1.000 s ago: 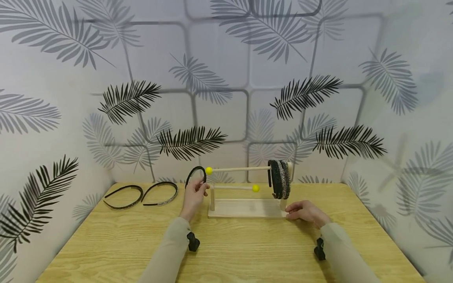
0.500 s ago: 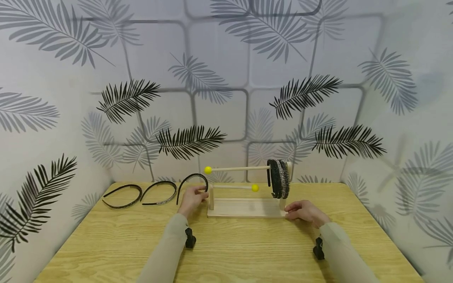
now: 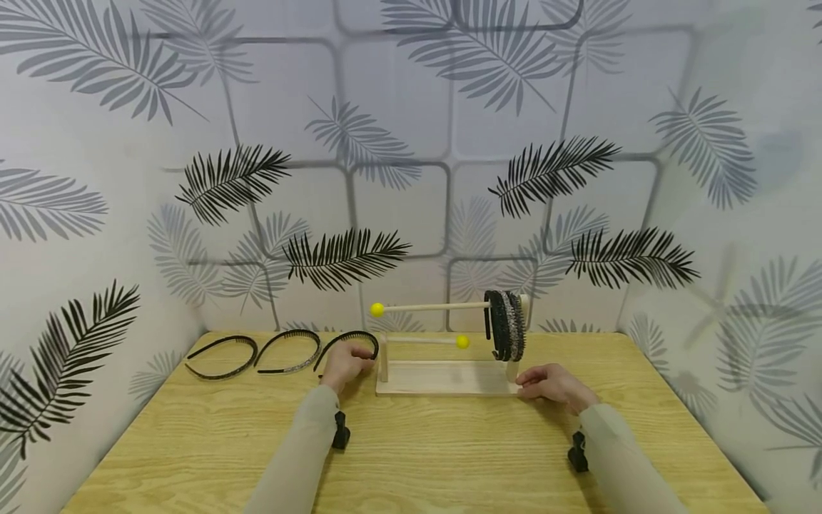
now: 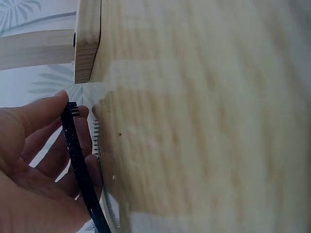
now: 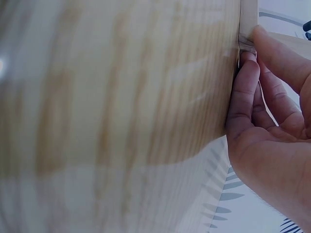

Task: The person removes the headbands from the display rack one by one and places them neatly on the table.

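My left hand (image 3: 345, 365) pinches a black toothed headband (image 3: 354, 334) low over the table, just left of the wooden stand (image 3: 443, 378). In the left wrist view, one end of this headband (image 4: 77, 154) lies between my thumb and fingers. My right hand (image 3: 556, 384) grips the right end of the stand's base, and the right wrist view has my thumb and fingers at that corner of the stand (image 5: 249, 22). Several black and glittery headbands (image 3: 507, 325) hang bunched at the right end of the stand's upper rod (image 3: 437, 307).
Two more headbands lie flat on the table's left: a dark one (image 3: 221, 357) and one with a glittery section (image 3: 289, 351). Yellow balls cap the upper rod (image 3: 377, 310) and the lower rod (image 3: 463, 342). A leaf-patterned wall (image 3: 411, 207) rises behind the table (image 3: 417, 450).
My left hand has lowered the headband from beside the upper rod's yellow ball to the tabletop, moving slightly left. My right hand stays at the base of the stand.
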The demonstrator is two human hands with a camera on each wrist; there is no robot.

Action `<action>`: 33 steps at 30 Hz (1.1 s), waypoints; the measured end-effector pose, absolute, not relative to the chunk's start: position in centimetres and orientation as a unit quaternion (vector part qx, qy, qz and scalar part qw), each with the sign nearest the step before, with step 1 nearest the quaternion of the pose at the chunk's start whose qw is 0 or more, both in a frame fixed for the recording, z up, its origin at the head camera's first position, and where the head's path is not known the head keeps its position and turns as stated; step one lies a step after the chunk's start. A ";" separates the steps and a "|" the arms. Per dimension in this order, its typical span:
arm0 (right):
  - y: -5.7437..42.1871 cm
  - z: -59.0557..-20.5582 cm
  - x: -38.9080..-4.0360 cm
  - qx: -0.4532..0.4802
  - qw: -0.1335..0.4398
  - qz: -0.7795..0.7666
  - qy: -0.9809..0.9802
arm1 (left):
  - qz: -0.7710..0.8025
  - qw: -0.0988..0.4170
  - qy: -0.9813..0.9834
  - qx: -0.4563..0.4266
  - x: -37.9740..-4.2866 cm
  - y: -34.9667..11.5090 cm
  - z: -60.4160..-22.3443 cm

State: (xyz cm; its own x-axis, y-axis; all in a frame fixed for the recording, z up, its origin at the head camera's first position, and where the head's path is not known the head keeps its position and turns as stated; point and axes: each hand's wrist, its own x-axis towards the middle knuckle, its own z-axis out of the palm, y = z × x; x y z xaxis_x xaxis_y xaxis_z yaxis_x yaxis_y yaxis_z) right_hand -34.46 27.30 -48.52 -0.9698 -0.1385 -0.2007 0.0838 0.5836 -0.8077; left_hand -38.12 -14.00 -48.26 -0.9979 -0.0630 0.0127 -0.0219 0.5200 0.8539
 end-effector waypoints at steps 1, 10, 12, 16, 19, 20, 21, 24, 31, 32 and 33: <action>27.3 -48.6 -34.5 -0.016 0.122 -0.456 0.881 | -0.487 0.021 -0.873 0.022 -38.2 -14.0 -48.3; 27.3 -48.5 -34.5 -0.014 0.119 -0.450 0.885 | -0.497 0.020 -0.868 0.013 -38.4 -14.2 -48.4; 27.3 -48.5 -34.5 -0.013 0.119 -0.453 0.883 | -0.498 0.017 -0.867 0.009 -38.4 -14.2 -48.4; 27.3 -48.7 -34.5 -0.010 0.120 -0.461 0.879 | -0.504 0.012 -0.863 0.010 -38.3 -14.3 -48.5; 27.3 -48.7 -34.5 -0.016 0.119 -0.463 0.878 | -0.507 0.013 -0.862 0.011 -38.4 -14.3 -48.5; 27.4 -48.6 -34.5 -0.020 0.119 -0.462 0.879 | -0.510 0.015 -0.860 0.012 -38.4 -14.3 -48.5; 27.4 -48.6 -34.4 -0.020 0.118 -0.462 0.879 | -0.512 0.018 -0.858 0.013 -38.4 -14.2 -48.5; 27.4 -48.6 -34.4 -0.021 0.118 -0.459 0.881 | -0.532 0.027 -0.846 0.019 -38.2 -14.3 -48.5; 27.5 -48.7 -34.5 -0.031 0.116 -0.462 0.879 | -0.583 0.053 -0.811 0.027 -37.5 -14.5 -48.3; 27.5 -48.7 -34.5 -0.031 0.117 -0.463 0.878 | -0.586 0.055 -0.808 0.027 -37.4 -14.5 -48.2; 27.4 -48.7 -34.5 -0.030 0.117 -0.462 0.878 | -0.589 0.056 -0.806 0.027 -37.4 -14.5 -48.2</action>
State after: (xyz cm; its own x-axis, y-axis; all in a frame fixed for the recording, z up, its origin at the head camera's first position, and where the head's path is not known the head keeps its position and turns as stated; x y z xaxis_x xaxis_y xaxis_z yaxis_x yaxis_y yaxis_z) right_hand -34.45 27.45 -48.66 -0.9709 -0.1614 -0.1768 0.0544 0.5706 -0.8194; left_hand -37.36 -14.51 -48.20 -0.9922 -0.1097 0.0591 0.0230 0.3048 0.9521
